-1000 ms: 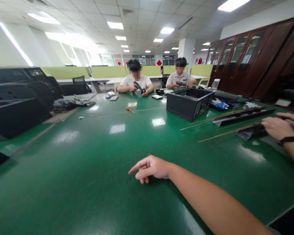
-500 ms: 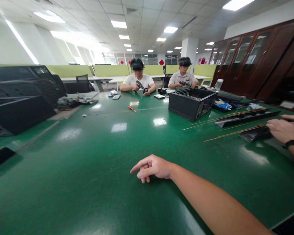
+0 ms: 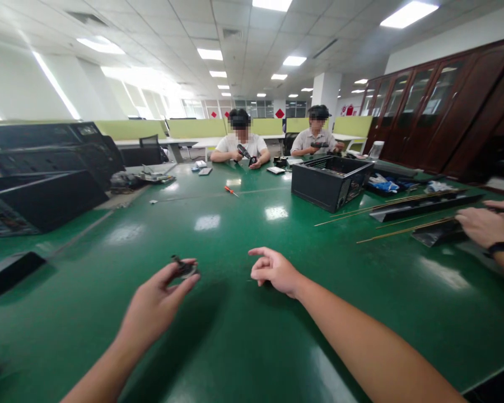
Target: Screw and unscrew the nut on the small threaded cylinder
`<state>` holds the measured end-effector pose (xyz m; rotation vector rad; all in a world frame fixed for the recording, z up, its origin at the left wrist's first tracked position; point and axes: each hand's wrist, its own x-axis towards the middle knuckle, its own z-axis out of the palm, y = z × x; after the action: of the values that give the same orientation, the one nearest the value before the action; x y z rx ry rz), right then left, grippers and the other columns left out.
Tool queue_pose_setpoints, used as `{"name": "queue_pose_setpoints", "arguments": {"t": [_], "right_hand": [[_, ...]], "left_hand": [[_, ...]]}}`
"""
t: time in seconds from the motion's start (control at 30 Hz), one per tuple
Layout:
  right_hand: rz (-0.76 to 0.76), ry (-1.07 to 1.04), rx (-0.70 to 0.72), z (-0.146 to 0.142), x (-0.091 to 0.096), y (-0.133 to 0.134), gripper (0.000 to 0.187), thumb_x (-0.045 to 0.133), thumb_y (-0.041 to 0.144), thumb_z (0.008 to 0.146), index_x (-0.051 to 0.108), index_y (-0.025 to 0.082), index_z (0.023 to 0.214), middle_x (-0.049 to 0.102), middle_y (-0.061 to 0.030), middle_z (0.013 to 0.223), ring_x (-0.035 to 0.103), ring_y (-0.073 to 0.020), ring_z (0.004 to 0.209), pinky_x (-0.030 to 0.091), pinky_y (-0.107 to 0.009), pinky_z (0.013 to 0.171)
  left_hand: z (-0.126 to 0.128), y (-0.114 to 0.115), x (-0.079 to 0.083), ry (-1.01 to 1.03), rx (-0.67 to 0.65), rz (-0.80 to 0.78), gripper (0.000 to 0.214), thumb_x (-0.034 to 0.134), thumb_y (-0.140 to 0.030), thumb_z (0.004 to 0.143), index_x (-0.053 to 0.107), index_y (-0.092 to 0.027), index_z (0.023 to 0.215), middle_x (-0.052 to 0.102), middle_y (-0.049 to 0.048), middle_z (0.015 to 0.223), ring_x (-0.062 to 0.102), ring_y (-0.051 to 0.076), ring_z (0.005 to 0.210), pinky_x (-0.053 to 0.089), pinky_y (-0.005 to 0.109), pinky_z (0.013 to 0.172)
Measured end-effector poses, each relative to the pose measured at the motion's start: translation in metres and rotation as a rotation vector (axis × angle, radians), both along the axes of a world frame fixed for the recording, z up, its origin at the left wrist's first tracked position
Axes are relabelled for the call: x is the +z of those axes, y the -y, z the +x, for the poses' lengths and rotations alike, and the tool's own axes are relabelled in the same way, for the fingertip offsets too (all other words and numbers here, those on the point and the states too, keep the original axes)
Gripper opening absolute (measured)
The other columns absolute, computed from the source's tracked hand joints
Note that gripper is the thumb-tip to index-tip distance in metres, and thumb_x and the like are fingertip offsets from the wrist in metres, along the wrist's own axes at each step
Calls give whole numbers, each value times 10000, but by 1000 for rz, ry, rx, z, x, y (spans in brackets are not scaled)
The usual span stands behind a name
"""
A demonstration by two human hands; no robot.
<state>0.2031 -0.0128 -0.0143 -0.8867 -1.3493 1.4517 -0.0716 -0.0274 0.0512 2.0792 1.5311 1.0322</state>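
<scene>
My left hand (image 3: pixel 157 299) is raised over the green table (image 3: pixel 218 347), its thumb and fingers closed around a small dark metal part (image 3: pixel 187 270). A short stub sticks up from that part; its exact kind is too blurred to name. To the right, my right hand (image 3: pixel 276 273) hovers low over the tabletop with the index finger stretched out and the other fingers loosely curled. Nothing shows in it. An orange-handled screwdriver (image 3: pixel 231 191) lies farther up the table, away from both hands.
A black computer case (image 3: pixel 330 182) stands at right centre, with thin brass-coloured rods (image 3: pixel 386 208) and dark metal strips near it. Another person's hands (image 3: pixel 485 224) work at the right edge. Two people sit opposite, holding power drills. More dark cases (image 3: pixel 46 196) stand left.
My left hand has come into view from the lower left, carrying the small dark metal part. My right hand has shifted a little right and up, its fingers more curled.
</scene>
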Motion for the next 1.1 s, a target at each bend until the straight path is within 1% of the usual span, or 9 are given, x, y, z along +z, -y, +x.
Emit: {"name": "queue_pose_setpoints", "arguments": {"t": [0.1,0.17,0.23,0.33,0.43,0.63,0.8,0.97,1.1], "right_hand": [[219,169,-225,9,-5,-6,568,604,56,650,476,178,1189,595,6,927,516,-68,604,419,-219,582],[346,316,-276,12,-7,-5,598,558,22,631,457,199,1194,582,-15,1012,544,-84,668,424,-222,598],[443,431,-282,11,-6,0,640,538,6,614,438,223,1207,591,-23,1067,573,-114,764,450,-239,650],[565,582,-263,7,-2,8,631,554,21,618,460,244,1202,598,-27,1116,581,-163,908,473,-285,760],[579,640,-246,3,0,11,558,603,79,650,485,238,1171,593,-34,1085,579,-185,922,477,-300,770],[512,655,-289,1,-1,8,349,645,134,696,546,218,1019,594,-10,909,573,-169,812,453,-286,724],[508,643,-259,-2,1,8,267,661,125,702,594,208,947,607,-6,867,570,-157,771,439,-274,701],[495,641,-249,-4,4,9,170,670,127,711,616,201,854,615,1,811,563,-152,740,418,-264,665],[464,624,-243,-3,6,10,195,678,137,700,623,201,875,630,0,811,575,-156,735,427,-263,664]], "left_hand": [[49,-21,-17,97,-186,-73,569,656,-489,802,570,-183,1273,673,94,1173,668,252,1017,568,399,894],[70,-29,-29,104,-232,-58,516,689,-412,781,589,-196,1239,669,83,1164,651,244,1046,559,386,894],[77,-33,-40,75,-252,-24,397,700,-370,771,648,-206,1129,682,67,1095,648,235,1014,550,373,871],[73,-34,-48,24,-296,18,288,713,-356,766,686,-224,1021,688,41,988,644,219,931,527,355,828],[68,-35,-50,24,-325,21,271,723,-352,766,683,-230,1006,691,30,966,637,211,909,501,346,828],[68,-36,-54,53,-345,-41,248,725,-302,765,689,-234,1001,710,22,962,649,202,886,496,318,804],[68,-34,-55,72,-394,-65,231,717,-257,769,694,-237,998,715,25,985,654,204,924,495,323,845],[69,-34,-55,71,-403,-54,211,719,-264,775,696,-243,983,715,21,965,659,201,904,504,321,830],[70,-34,-55,95,-432,-27,210,714,-286,791,697,-234,993,716,37,981,661,202,914,512,322,832]]}}
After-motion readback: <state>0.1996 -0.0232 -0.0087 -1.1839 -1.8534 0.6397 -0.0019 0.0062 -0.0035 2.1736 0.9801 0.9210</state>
